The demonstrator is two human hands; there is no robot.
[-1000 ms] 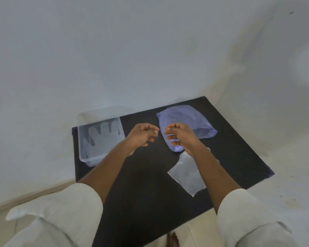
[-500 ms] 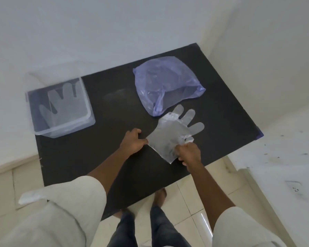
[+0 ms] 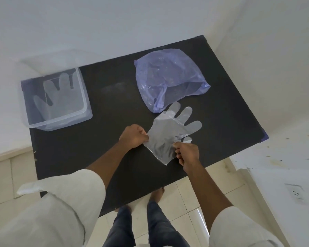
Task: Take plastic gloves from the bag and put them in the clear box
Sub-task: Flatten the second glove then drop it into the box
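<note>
Pinching a clear plastic glove [image 3: 169,134] flat on the black worktop [image 3: 111,104]: left hand [image 3: 134,136] grips its 9 o'clock edge, right hand [image 3: 187,154] its cuff at 5 o'clock.

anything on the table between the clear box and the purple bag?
No, in the head view the stretch between the clear box and the purple bag is bare black table, apart from a faint pale smudge on the surface.
</note>
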